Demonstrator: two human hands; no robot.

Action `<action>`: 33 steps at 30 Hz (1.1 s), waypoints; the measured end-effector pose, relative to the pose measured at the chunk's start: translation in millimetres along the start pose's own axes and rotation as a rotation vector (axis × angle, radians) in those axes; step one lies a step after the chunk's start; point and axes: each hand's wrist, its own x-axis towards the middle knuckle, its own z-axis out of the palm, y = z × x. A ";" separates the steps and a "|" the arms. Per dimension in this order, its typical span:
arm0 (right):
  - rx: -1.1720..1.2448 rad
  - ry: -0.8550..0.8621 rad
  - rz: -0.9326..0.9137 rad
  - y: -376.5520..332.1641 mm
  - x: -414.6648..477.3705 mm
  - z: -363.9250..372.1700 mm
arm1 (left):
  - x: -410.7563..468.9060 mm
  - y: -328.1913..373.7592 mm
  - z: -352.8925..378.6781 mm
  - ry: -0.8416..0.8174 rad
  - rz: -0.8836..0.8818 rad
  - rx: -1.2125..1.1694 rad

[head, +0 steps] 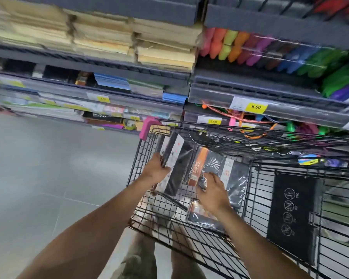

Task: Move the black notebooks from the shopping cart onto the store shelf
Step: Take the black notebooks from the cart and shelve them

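Note:
Both my hands reach into the black wire shopping cart (141, 156). My left hand (156, 170) grips a small stack of black notebooks (174, 164) with white label strips, tilted up on edge against the cart's left wall. My right hand (211, 192) lies on the plastic-wrapped black notebooks (230, 174) flat in the basket, fingers curled at a wrapped edge. One more wrapped notebook (201, 216) lies nearer me, below my right wrist. The store shelf (129, 97) stands just beyond the cart.
Shelves hold stacked tan pads (101, 35), coloured pouches (270, 51), blue and green notebooks (129, 83) and yellow price tags (256, 107). The cart has a pink corner bumper (147, 127) and a black child-seat flap (292, 216). Grey tiled floor (49, 168) lies on the left.

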 end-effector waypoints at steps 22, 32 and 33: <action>0.363 -0.143 0.395 -60.2 105.5 81.9 | -85.5 -128.0 -177.8 0.542 -0.013 -0.329; 0.698 -0.009 0.552 -74.8 122.6 88.9 | -86.8 -166.6 -174.2 0.487 -0.061 -0.385; 0.683 -0.024 0.540 -74.7 119.1 89.5 | -88.1 -166.9 -174.3 0.484 -0.063 -0.386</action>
